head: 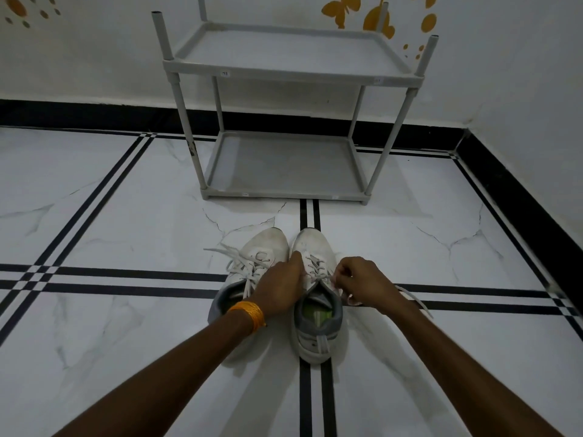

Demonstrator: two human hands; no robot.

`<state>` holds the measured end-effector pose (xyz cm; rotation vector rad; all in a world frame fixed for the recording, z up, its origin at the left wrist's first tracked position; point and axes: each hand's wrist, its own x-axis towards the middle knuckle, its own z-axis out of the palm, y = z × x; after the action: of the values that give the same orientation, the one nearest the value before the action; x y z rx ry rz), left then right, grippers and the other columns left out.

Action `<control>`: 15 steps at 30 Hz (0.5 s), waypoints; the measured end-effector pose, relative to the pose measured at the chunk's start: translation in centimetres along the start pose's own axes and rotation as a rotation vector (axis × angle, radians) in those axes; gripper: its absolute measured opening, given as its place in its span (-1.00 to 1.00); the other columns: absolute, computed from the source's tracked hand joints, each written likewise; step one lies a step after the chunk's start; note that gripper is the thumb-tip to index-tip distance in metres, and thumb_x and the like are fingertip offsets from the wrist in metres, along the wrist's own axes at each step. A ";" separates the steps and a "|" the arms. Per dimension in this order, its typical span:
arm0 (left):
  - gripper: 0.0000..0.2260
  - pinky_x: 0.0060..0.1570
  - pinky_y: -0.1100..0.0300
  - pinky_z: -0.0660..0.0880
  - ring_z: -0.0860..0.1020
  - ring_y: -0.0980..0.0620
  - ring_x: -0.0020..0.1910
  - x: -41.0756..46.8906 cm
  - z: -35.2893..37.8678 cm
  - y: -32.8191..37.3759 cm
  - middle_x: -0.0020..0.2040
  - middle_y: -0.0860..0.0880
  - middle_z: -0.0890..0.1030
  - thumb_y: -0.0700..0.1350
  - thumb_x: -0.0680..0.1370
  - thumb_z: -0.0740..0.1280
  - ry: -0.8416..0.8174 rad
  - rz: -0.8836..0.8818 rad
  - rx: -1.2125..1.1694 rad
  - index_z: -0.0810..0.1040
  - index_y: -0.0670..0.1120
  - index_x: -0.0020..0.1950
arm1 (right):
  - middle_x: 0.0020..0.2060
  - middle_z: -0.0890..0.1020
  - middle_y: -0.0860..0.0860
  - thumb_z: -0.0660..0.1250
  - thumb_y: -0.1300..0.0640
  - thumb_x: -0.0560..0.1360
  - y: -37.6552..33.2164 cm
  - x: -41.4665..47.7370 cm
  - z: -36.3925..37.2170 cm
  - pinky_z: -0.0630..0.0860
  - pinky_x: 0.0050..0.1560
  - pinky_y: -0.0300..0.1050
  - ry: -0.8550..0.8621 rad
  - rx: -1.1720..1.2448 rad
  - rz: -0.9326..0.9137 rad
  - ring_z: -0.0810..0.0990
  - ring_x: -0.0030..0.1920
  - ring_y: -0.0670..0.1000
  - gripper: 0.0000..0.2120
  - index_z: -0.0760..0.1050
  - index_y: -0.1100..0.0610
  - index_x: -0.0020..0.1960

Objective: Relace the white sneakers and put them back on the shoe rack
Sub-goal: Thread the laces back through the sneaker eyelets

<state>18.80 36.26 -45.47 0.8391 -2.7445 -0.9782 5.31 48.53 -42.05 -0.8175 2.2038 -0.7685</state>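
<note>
Two white sneakers stand side by side on the tiled floor, toes pointing to the rack. The left sneaker (265,247) has loose laces spread over its top and out to the left. The right sneaker (315,244) has a grey collar and a green insole. My left hand (280,287) rests on the right sneaker's inner side by the eyelets, fingers closed on it. My right hand (359,279) pinches that sneaker's lace (419,302) near the top eyelets; the lace trails off right behind my forearm. The grey two-shelf shoe rack (284,75) stands beyond, both shelves bare.
The rack stands against a white wall with yellow butterfly stickers (342,7) and a black skirting. The wall's corner closes in at the right (467,130). White marble floor tiles with black stripes (126,279) surround the shoes.
</note>
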 end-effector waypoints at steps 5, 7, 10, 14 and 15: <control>-0.75 -0.27 0.03 0.52 0.59 -0.04 -0.26 0.5 -0.4 0.2 -0.23 -0.11 0.61 -0.16 0.37 0.49 0.239 -0.172 -0.343 0.42 -0.10 -0.16 | -0.34 0.52 0.07 0.40 0.20 0.48 0.9 0.2 1.6 0.42 -0.47 -0.21 0.028 0.298 0.130 0.45 -0.39 -0.02 -0.84 0.44 0.17 -0.22; -0.77 -0.34 0.13 0.45 0.52 0.01 -0.32 0.6 -0.5 0.2 -0.28 -0.06 0.57 -0.26 0.33 0.48 0.243 -0.110 -0.283 0.43 -0.11 -0.22 | -0.40 0.52 0.08 0.53 0.21 0.38 1.4 0.2 2.1 0.42 -0.53 -0.26 0.091 0.407 0.160 0.47 -0.43 -0.02 -0.72 0.41 0.17 -0.30; -0.84 -0.38 0.08 0.37 0.47 -0.04 -0.38 0.3 -0.3 -0.2 -0.37 -0.08 0.52 -0.38 0.30 0.30 0.214 0.025 -0.169 0.41 -0.15 -0.29 | -0.47 0.45 0.07 0.57 0.28 0.32 1.8 0.2 2.7 0.35 -0.55 -0.23 0.138 0.514 0.174 0.41 -0.49 -0.01 -0.60 0.32 0.14 -0.40; -0.91 -0.40 0.06 0.33 0.48 -0.10 -0.38 -0.3 -0.1 -1.5 -0.40 -0.17 0.53 -0.36 0.28 0.28 0.212 0.026 -0.130 0.41 -0.21 -0.31 | -0.50 0.41 0.04 0.60 0.27 0.25 2.3 0.3 3.9 0.34 -0.46 -0.16 0.228 0.447 0.129 0.38 -0.46 -0.01 -0.55 0.30 0.11 -0.45; -0.91 -0.41 0.09 0.30 0.46 -0.09 -0.39 -0.1 -0.1 -1.6 -0.40 -0.18 0.53 -0.37 0.29 0.27 0.214 0.018 -0.130 0.42 -0.21 -0.31 | -0.50 0.42 0.04 0.61 0.25 0.25 2.4 0.3 3.9 0.35 -0.44 -0.13 0.252 0.440 0.117 0.38 -0.44 0.00 -0.55 0.30 0.11 -0.45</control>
<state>19.65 35.28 -46.35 0.8435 -2.4763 -0.9886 7.20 48.66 -46.22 -0.3862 2.1496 -1.2943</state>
